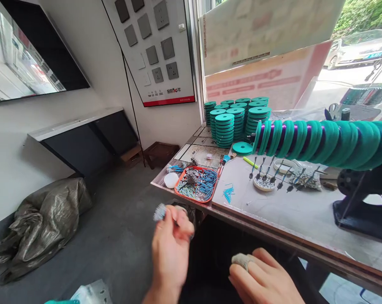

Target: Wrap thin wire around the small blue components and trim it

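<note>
- Daylight falls through a window onto our worktable, with a grey floor to its left in the head view.
- We hold a small bundle in our left hand, thumb and fingers clamped on it, in front of the table's near edge and below the orange tray.
- Its showing end looks silvery and pale blue, bristly, like many fine tips gathered into a tuft.
- Our right hand is curled, well apart from the left, with greyish wrapping around a finger.
- Beaded strands in blue, black and silver fill the tray, and loose blue pieces lie just beside it.
- Teal spools stand stacked towards the window; more teal discs line a bar at the right, cut off by the picture's edge.
- Our left fingers cover the rest of the bundle, and blur makes its strands impossible to count.
- Our right palm is turned from view, so we cannot tell whether it grips anything; both forearms are cut off below.
</note>
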A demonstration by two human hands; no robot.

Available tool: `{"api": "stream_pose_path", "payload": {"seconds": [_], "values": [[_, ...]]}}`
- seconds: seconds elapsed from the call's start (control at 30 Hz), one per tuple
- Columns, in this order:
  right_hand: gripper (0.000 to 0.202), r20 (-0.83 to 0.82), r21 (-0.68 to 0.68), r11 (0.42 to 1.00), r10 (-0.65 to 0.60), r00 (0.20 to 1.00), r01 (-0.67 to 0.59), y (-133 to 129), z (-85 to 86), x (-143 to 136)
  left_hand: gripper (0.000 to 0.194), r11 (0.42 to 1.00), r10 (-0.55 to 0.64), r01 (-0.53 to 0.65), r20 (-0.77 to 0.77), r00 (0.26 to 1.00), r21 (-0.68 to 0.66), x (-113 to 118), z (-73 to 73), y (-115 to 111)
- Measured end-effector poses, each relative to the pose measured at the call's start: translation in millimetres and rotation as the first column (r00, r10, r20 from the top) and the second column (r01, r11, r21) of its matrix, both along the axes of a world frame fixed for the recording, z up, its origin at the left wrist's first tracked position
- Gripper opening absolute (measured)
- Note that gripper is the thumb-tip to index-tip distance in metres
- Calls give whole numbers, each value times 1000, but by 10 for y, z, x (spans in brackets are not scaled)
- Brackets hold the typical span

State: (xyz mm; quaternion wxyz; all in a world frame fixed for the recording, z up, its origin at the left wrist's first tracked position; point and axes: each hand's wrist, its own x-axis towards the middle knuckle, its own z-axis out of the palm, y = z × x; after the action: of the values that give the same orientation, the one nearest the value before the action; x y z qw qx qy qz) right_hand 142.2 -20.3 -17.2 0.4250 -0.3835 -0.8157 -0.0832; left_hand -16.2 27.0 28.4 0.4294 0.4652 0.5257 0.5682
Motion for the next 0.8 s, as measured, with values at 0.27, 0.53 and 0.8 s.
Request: {"api": "stream_pose_path", "payload": {"seconds": [0.27, 0.53, 0.8], "values": [[26, -40, -144, 990, 2, 999, -8, -23, -83, 59, 9, 975, -213, 166, -826, 521, -147, -152, 111, 1003], [33, -69, -140, 990, -18, 997, 8, -18, -54, 77, 22, 953, -304, 103, -911, 280, -286, 108, -18, 1098], [28, -107, -220, 975, -2, 994, -22, -24, -66, 101, 5, 977, -210, 130, -855, 475, -168, 15, 155, 1053]]}}
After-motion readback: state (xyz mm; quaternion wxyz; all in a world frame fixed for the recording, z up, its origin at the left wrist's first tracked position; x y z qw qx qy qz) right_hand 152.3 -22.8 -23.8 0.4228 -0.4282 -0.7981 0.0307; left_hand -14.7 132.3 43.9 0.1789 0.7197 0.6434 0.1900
